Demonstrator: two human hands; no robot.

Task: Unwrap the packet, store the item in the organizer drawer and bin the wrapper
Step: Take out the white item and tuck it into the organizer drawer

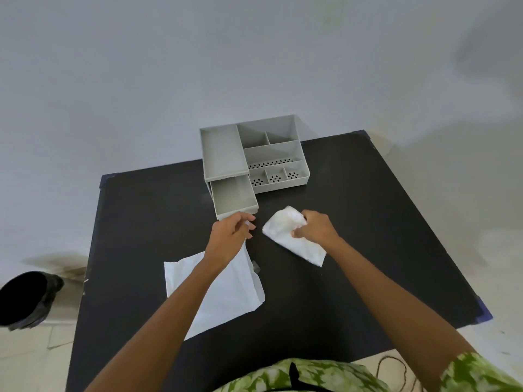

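A grey organizer (283, 188) stands at the far edge of the black table (382, 227). Its lower left drawer (237, 212) is pulled out and looks empty. My right hand (315, 229) is shut on a soft white folded item (283, 226), held just above the table to the right of the drawer. My left hand (229, 239) hovers in front of the drawer with its fingers apart and nothing clearly in it. The flat white wrapper (232, 290) lies on the table under my left wrist and forearm.
A round bin (25, 298) with a black liner stands on the floor to the left of the table. A thin cord (396, 372) lies on the floor at the lower right. A pale wall rises right behind the organizer.
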